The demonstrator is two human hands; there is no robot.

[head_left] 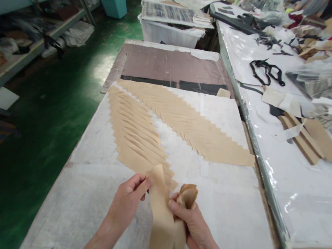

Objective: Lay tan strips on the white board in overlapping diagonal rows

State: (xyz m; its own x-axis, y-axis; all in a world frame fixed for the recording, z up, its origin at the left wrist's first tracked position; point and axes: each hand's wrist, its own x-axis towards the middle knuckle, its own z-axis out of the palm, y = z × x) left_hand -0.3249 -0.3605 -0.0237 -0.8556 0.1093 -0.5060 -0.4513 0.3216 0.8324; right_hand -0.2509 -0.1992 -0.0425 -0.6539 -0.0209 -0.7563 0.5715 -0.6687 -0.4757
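Observation:
My left hand (132,194) pinches the left edge of a tan fabric piece (160,222), which hangs toward me over the white-covered table (88,196). Curled around a folded bundle of similar tan pieces (188,195), my right hand (191,223) also has its thumb at the right edge of that piece. Just beyond my hands lies a slanting row of overlapping tan pieces (139,129). A second overlapping row (190,124) runs beside it to the right. Whether the material is cloth or thin leather is hard to tell.
A brown board (168,65) adjoins the table's far end, with a white bin (169,32) behind it. The long right-hand table (264,126) bears black straps (266,71), tan scraps (303,135) and plastic bags. Green floor (58,121) and a shelf (35,44) lie left.

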